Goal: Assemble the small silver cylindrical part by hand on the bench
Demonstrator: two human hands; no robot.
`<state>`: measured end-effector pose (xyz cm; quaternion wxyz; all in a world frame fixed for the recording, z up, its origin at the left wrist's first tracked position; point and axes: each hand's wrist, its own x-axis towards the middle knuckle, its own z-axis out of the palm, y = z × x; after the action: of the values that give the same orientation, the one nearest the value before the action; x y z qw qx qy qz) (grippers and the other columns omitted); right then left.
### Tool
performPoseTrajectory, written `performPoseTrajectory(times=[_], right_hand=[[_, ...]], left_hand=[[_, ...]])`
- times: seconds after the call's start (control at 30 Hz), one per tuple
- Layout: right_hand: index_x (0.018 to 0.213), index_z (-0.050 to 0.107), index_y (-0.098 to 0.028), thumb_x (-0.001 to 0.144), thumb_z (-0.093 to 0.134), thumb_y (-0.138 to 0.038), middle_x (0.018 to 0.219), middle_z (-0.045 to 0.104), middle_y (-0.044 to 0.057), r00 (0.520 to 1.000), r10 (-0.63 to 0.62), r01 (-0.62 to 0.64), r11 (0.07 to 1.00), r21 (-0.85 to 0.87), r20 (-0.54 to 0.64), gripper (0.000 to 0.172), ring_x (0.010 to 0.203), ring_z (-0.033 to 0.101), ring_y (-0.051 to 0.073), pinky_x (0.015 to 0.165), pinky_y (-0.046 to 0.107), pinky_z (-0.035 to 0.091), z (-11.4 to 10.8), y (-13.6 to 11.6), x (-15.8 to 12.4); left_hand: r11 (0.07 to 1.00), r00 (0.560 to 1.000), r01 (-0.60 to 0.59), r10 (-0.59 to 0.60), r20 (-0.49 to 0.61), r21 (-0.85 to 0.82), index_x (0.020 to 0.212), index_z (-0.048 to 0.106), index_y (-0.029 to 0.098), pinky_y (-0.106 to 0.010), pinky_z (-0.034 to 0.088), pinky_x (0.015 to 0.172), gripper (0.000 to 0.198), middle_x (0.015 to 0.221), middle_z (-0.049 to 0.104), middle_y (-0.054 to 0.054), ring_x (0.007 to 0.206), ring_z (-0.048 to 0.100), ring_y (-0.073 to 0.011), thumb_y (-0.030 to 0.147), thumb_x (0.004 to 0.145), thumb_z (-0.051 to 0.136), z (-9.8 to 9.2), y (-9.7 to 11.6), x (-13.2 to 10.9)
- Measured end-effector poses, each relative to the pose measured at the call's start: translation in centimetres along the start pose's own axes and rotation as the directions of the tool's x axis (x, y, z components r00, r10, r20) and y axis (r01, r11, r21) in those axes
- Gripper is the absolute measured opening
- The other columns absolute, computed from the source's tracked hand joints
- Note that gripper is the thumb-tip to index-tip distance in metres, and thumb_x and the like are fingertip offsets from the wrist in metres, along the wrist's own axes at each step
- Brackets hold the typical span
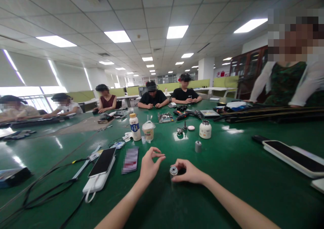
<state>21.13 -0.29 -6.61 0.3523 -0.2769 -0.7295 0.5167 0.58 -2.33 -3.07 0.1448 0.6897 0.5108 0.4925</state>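
My right hand (188, 171) has its thumb and fingers curled round a small grey metal cylinder (173, 171), which stands upright at the table and shows a dark hole in its top. To the left and a little higher, my left hand (151, 164) is raised in a pinch, its thumb and finger tips nearly together. Whatever may be between those tips is too small to make out. A second, similar grey cylinder (198, 147) stands apart on the table, beyond my right hand.
On the green table (227, 188) are a phone on a white power bank (87, 186), another phone (130, 159), a bottle (135, 127), a plastic cup (148, 131), a white jar (205, 130), a circuit board (165, 117) and cables. Several people sit opposite; one person stands at right.
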Motion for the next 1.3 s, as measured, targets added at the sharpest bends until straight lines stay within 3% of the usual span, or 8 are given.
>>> performPoseTrajectory(times=[0.17,0.3,0.5,0.7,0.87,1.03,1.3], right_hand=[[0.082,0.057,-0.017,0.058,0.085,-0.029,0.088,0.069,0.004,0.999,-0.011,0.01,0.999,-0.034,-0.036,0.039,0.082,0.063,0.02,0.08,0.035,0.048,0.2,-0.2,-0.1],[0.083,0.059,-0.017,0.059,0.085,-0.03,0.087,0.069,0.004,0.997,-0.028,0.023,0.998,-0.064,-0.073,0.038,0.08,0.062,0.019,0.079,0.035,0.048,0.4,0.0,-0.1],[0.089,0.062,-0.016,0.06,0.085,-0.031,0.085,0.069,0.004,0.991,-0.05,0.038,0.995,-0.097,-0.121,0.04,0.078,0.062,0.019,0.076,0.033,0.048,0.8,0.1,-0.2],[0.085,0.061,-0.017,0.062,0.083,-0.03,0.079,0.067,0.001,0.991,-0.065,0.054,0.994,-0.098,-0.118,0.035,0.074,0.062,0.018,0.072,0.031,0.048,0.9,0.1,-0.1],[0.083,0.059,-0.018,0.062,0.083,-0.031,0.079,0.067,0.001,0.991,-0.072,0.062,0.994,-0.092,-0.112,0.035,0.074,0.061,0.017,0.071,0.03,0.047,0.9,0.2,-0.1],[0.078,0.057,-0.017,0.061,0.084,-0.032,0.075,0.065,0.0,0.989,-0.08,0.068,0.993,-0.101,-0.122,0.035,0.072,0.06,0.017,0.07,0.03,0.047,0.9,0.1,-0.1],[0.08,0.058,-0.018,0.062,0.083,-0.035,0.078,0.067,0.0,0.99,-0.085,0.072,0.991,-0.113,-0.114,0.035,0.073,0.061,0.017,0.07,0.03,0.047,0.8,0.3,-0.1]], left_hand=[[0.996,0.995,0.054,-0.06,0.083,0.072,0.084,0.058,0.023,-0.041,0.043,0.084,0.02,0.075,0.077,0.001,0.087,0.068,-0.0282,0.021,0.07,0.072,-0.1,-3.5,-0.3],[0.996,0.992,0.068,-0.074,0.104,0.059,0.09,0.06,0.023,-0.043,0.042,0.087,0.023,0.079,0.078,0.0,0.092,0.068,-0.0288,0.022,0.07,0.072,0.4,-4.3,-0.6],[0.997,0.994,0.032,-0.024,0.11,-0.069,0.099,0.054,0.022,-0.033,0.048,0.081,0.025,0.086,0.077,-0.002,0.086,0.071,-0.0213,0.027,0.079,0.067,0.2,-1.3,-0.2],[0.969,0.965,-0.004,0.069,0.251,-0.249,0.099,0.055,0.021,-0.03,0.051,0.08,0.03,0.08,0.076,-0.001,0.08,0.072,-0.0202,0.021,0.074,0.072,0.6,1.8,-0.8],[0.972,0.96,-0.013,0.078,0.269,-0.236,0.097,0.057,0.021,-0.029,0.052,0.077,0.027,0.086,0.074,-0.002,0.08,0.072,-0.0199,0.018,0.074,0.071,0.7,2.1,-1.2],[0.975,0.943,-0.097,0.154,0.294,-0.199,0.105,0.057,0.021,-0.033,0.047,0.091,0.031,0.104,0.071,-0.006,0.097,0.068,-0.0214,0.013,0.076,0.065,0.3,2.3,-1.3],[0.991,0.963,-0.106,0.122,0.239,-0.08,0.1,0.061,0.023,-0.036,0.045,0.089,0.03,0.092,0.075,-0.003,0.091,0.069,-0.024,0.02,0.072,0.072,0.4,2.5,-1.3]])
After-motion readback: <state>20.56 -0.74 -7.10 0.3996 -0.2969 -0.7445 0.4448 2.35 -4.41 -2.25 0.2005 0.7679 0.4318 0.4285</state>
